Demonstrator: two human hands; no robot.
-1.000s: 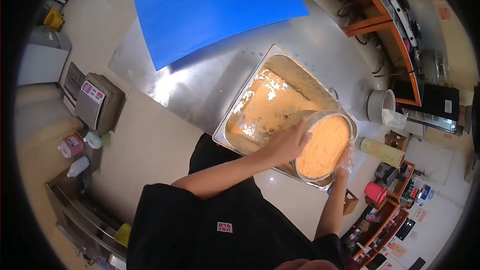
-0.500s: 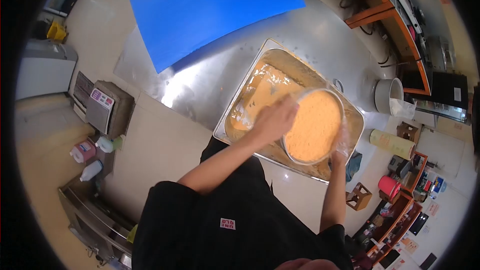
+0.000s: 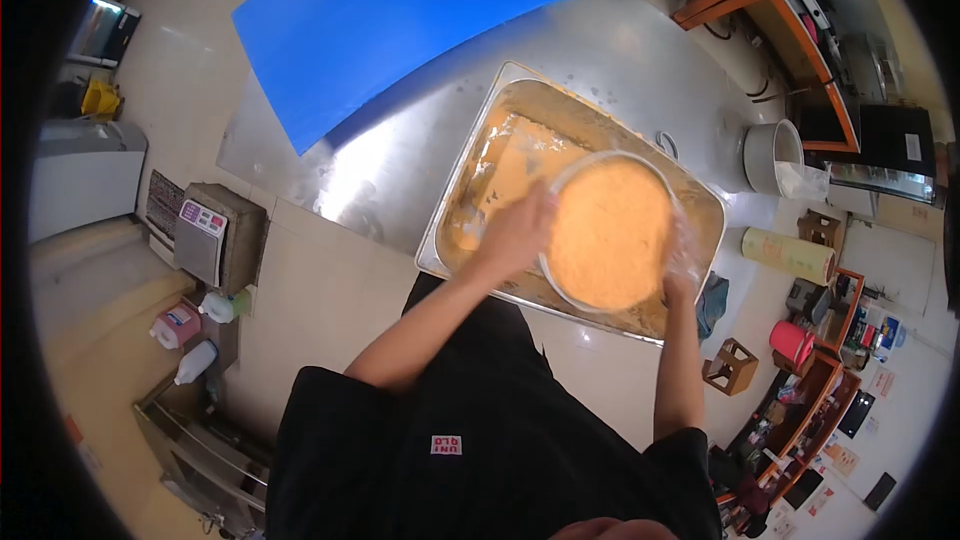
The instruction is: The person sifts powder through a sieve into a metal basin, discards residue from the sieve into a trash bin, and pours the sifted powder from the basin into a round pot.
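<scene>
A round metal-rimmed sieve [image 3: 610, 235] full of orange, crumbly powder is held over a deep rectangular steel pan [image 3: 468, 162]. My left hand [image 3: 520, 225] grips its left rim, slightly blurred. On the opposite side, my right hand [image 3: 682, 265], in a clear plastic glove, holds the right rim. More orange powder [image 3: 535, 155] covers the pan's bottom, with bare metal showing through in patches. The sieve hides the pan's right-hand part, and its mesh is hidden under the powder.
The pan stands on a steel table [image 3: 400, 170], with a large blue board [image 3: 400, 20] beyond it. A round metal pot [image 3: 770, 160] and a yellowish roll [image 3: 785, 255] are at the right. A scale [image 3: 205, 225] stands at the left.
The sieve, with both hands on its rim, has shifted slightly left and up in the view. The whole scene has also shifted a little as the camera moved.
</scene>
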